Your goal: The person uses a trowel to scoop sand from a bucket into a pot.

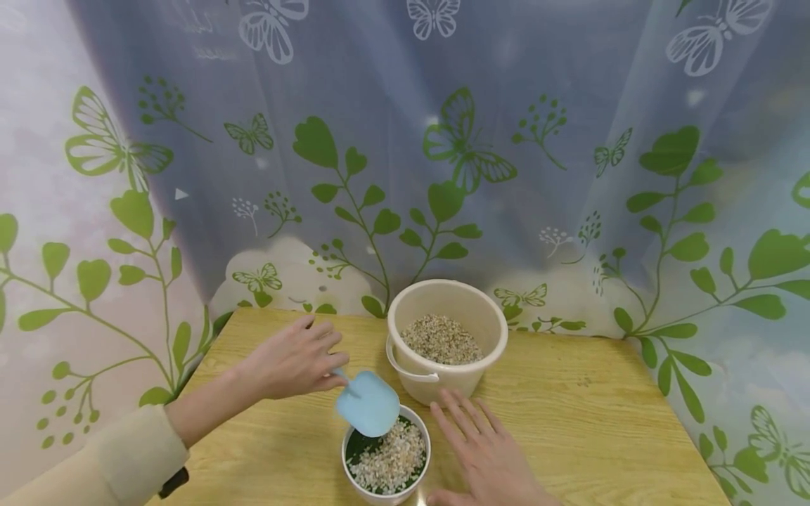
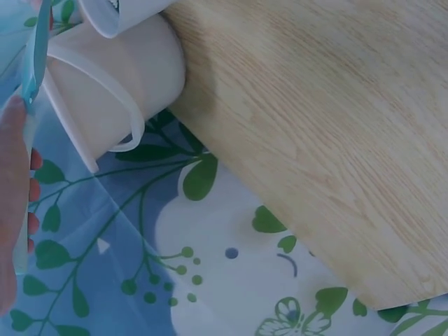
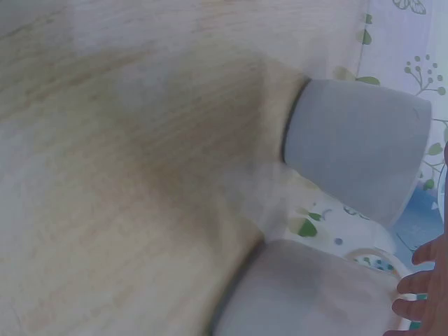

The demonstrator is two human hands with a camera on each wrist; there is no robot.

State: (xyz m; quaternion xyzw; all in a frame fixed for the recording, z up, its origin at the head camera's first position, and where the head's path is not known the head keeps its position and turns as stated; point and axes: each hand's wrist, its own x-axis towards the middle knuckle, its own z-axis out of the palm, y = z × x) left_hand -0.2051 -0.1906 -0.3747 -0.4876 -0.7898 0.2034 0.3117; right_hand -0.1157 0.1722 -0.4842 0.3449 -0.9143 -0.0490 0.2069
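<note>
My left hand (image 1: 329, 369) grips the handle of a light blue scoop (image 1: 368, 403), whose blade is tipped over a small white pot (image 1: 356, 488) partly filled with pale gravel over something dark green. My right hand (image 1: 471, 429) lies flat on the wooden table (image 1: 569, 422) just right of the pot, fingers straight and spread, holding nothing. Behind the pot stands a cream bucket (image 1: 405, 383) of gravel with its handle folded down. In the left wrist view the bucket (image 2: 119, 77), the scoop's edge (image 2: 33, 63) and part of the hand (image 2: 10, 210) show. The right wrist view shows the pot (image 3: 357, 154) and the bucket (image 3: 301, 294).
A curtain (image 1: 405, 140) printed with green leaves and butterflies hangs close behind and around the table. The table's left edge (image 1: 209, 351) and back edge meet the fabric. Bare wood (image 1: 588, 422) lies to the right of the bucket.
</note>
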